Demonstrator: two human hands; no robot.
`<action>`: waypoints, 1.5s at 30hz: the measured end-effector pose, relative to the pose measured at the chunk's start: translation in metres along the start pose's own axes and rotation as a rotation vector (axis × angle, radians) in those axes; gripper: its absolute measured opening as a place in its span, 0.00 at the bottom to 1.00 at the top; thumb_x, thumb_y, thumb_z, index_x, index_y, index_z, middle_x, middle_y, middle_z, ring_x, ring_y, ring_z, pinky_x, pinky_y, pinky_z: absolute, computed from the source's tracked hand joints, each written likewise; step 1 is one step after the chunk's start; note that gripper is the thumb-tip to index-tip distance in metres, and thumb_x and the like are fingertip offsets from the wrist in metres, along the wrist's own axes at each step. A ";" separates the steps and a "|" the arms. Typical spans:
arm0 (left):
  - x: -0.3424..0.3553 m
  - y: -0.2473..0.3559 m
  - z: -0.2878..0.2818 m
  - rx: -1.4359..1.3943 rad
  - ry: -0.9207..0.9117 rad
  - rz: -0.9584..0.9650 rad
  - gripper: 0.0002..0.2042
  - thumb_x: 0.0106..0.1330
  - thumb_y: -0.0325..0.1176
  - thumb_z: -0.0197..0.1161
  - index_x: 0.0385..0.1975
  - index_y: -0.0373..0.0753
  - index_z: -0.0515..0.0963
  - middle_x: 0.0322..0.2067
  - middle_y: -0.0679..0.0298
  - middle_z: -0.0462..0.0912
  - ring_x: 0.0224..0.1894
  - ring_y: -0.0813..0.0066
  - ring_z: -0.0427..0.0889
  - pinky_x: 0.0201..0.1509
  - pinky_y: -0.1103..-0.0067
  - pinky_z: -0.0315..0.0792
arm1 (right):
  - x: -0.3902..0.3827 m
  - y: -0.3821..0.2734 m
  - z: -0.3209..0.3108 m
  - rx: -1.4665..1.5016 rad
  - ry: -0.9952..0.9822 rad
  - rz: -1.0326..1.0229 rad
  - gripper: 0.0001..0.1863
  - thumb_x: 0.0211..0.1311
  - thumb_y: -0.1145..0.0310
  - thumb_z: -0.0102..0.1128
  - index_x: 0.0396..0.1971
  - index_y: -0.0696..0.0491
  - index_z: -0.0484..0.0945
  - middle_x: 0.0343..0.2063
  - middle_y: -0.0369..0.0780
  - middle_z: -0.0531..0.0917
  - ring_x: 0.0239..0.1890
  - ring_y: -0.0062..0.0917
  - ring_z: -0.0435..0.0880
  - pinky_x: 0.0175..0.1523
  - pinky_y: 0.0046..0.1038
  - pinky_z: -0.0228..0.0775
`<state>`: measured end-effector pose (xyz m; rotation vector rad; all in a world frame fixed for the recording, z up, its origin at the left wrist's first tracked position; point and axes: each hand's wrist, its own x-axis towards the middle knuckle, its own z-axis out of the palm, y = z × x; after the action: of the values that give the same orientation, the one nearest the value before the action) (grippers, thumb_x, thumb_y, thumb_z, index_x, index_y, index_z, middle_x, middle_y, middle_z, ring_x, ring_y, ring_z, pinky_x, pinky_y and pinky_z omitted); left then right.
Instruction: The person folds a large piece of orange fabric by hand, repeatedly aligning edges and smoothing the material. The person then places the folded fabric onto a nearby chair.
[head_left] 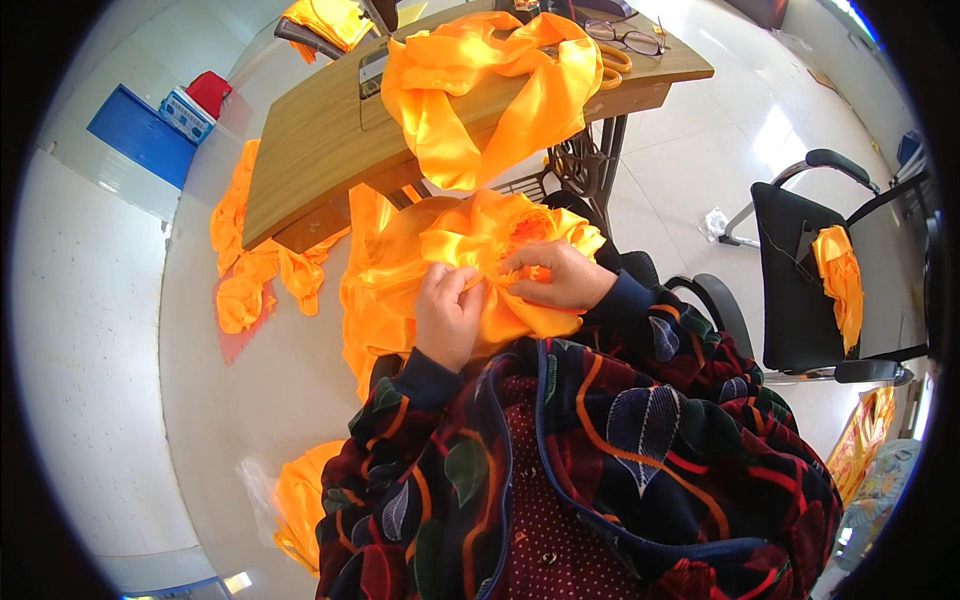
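Glossy yellow-orange satin cloth (pixel 385 290) lies heaped over my lap, its upper part bunched into a ruffled rosette with a redder centre (pixel 528 228). My left hand (pixel 448 312) pinches a gathered fold at the rosette's near left side. Close beside it, my right hand (pixel 562 275) has its fingertips closed on the same gathers from the right. Whether a needle or thread sits between the fingers is too small to tell. Just beyond, a twisted loop of the same satin (pixel 435 85) hangs over the front edge of the wooden table (pixel 310 150).
On the table are eyeglasses (pixel 640 40), yellow-handled scissors (pixel 613 65) and a phone (pixel 372 75). A black chair (pixel 790 290) with folded satin stands at right. More satin (pixel 242 298) lies on the floor at left, and a satin bundle (pixel 305 500) lies at lower left. A dark metal stand (pixel 600 165) supports the table.
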<state>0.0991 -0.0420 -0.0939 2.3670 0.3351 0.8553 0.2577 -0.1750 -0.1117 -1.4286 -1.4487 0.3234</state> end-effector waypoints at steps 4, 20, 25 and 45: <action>0.002 0.002 -0.003 -0.054 0.024 0.054 0.05 0.55 0.18 0.61 0.31 0.33 0.77 0.28 0.59 0.73 0.26 0.70 0.75 0.29 0.80 0.69 | -0.001 -0.004 0.013 -0.121 0.104 -0.069 0.10 0.47 0.72 0.65 0.32 0.55 0.79 0.27 0.44 0.80 0.31 0.39 0.80 0.36 0.33 0.73; -0.001 0.028 -0.024 -0.099 0.150 0.171 0.08 0.51 0.18 0.62 0.30 0.36 0.78 0.29 0.58 0.74 0.31 0.63 0.77 0.34 0.78 0.71 | 0.005 -0.027 0.006 -0.298 0.249 -0.410 0.13 0.42 0.79 0.65 0.31 0.55 0.73 0.26 0.42 0.79 0.29 0.37 0.79 0.34 0.31 0.72; 0.000 0.025 -0.023 -0.116 0.144 0.179 0.08 0.52 0.18 0.63 0.31 0.36 0.79 0.29 0.58 0.75 0.31 0.63 0.77 0.34 0.77 0.72 | 0.006 -0.028 0.008 -0.277 0.288 -0.392 0.12 0.42 0.75 0.66 0.29 0.54 0.74 0.24 0.41 0.77 0.27 0.37 0.78 0.32 0.33 0.70; -0.002 0.021 -0.017 -0.226 0.056 0.067 0.05 0.55 0.21 0.63 0.30 0.34 0.76 0.28 0.61 0.74 0.27 0.72 0.75 0.27 0.83 0.68 | -0.002 -0.022 0.015 -0.036 0.188 -0.068 0.10 0.51 0.72 0.64 0.32 0.58 0.75 0.25 0.45 0.79 0.30 0.39 0.81 0.34 0.31 0.72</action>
<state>0.0869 -0.0522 -0.0715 2.1584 0.1722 0.9400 0.2324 -0.1755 -0.1019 -1.3960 -1.3515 0.1166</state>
